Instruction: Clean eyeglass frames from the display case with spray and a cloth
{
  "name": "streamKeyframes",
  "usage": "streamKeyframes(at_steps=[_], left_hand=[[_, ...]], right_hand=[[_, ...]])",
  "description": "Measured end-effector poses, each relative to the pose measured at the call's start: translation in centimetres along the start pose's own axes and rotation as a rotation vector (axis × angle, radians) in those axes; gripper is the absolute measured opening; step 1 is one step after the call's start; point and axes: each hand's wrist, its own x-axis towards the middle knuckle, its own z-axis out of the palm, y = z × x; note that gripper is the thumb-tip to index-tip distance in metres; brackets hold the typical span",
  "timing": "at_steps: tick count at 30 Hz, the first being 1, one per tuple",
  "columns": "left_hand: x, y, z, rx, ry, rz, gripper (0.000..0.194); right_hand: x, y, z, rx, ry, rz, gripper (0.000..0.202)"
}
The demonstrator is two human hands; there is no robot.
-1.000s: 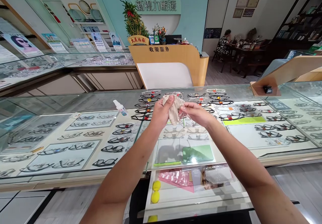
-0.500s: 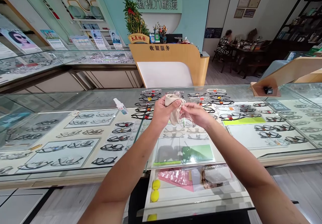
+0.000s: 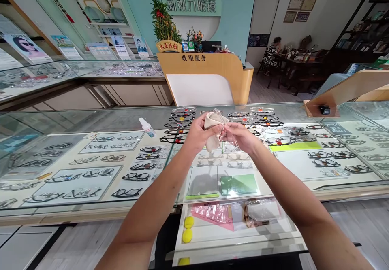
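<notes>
Above the glass counter, my left hand is closed on a crumpled beige cloth, which hangs down below the fingers. My right hand pinches a pair of clear-framed glasses against the cloth's right side. The cloth and fingers hide part of the glasses. Left of my hands, a small white spray bottle stands on the glass. Rows of dark-framed glasses lie just behind and beside my left hand.
Many frames lie in the glass display counter. An open drawer below holds plastic packets and yellow round cases. A wooden stand is at right. Behind are a reception desk and a seated person.
The cloth is bunched differently and bulges higher between my hands. My right hand has shifted slightly right with the glasses. The view has moved a little.
</notes>
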Motion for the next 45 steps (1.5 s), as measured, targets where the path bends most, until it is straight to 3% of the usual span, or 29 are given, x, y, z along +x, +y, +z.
streamKeyframes(at_steps=[3, 6, 10, 16, 26, 30, 34, 38, 41, 45], left_hand=[[-0.4, -0.3, 0.5, 0.048, 0.109, 0.077, 0.052], [-0.5, -0.6, 0.7, 0.083, 0.220, 0.102, 0.056], [0.3, -1.0, 0.3, -0.038, 0.245, 0.021, 0.064], [1.7, -1.5, -0.7, -0.291, 0.340, -0.082, 0.059], [1.7, -1.0, -1.2, -0.309, 0.173, -0.177, 0.063], [1.7, -0.7, -1.2, -0.313, 0.163, -0.154, 0.055], [1.1, -0.4, -1.1, -0.067, 0.222, 0.002, 0.057], [0.3, -0.7, -1.3, 0.505, 0.305, 0.423, 0.060], [0.0, -1.3, -1.5, 0.773, 0.236, 0.659, 0.085], [-0.1, -1.8, -1.6, 0.929, 0.083, 0.677, 0.084]], right_hand=[[0.0, 0.7, 0.9, -0.012, -0.038, -0.014, 0.042], [0.1, 1.0, 1.5, -0.018, -0.053, -0.021, 0.042], [0.1, 0.6, 1.1, 0.009, -0.034, -0.022, 0.043], [0.0, -0.9, -0.8, 0.134, -0.012, -0.125, 0.036], [-0.2, -1.3, -0.6, 0.113, 0.023, -0.095, 0.038], [-0.1, -1.3, -0.7, 0.083, 0.019, -0.108, 0.039], [-0.2, -1.5, -0.6, 0.024, 0.018, -0.128, 0.038], [-0.7, -2.4, -0.8, -0.120, -0.010, -0.119, 0.037], [-1.2, -3.5, -1.4, -0.230, -0.046, -0.081, 0.038], [-1.6, -4.5, -2.5, -0.345, -0.133, -0.011, 0.038]])
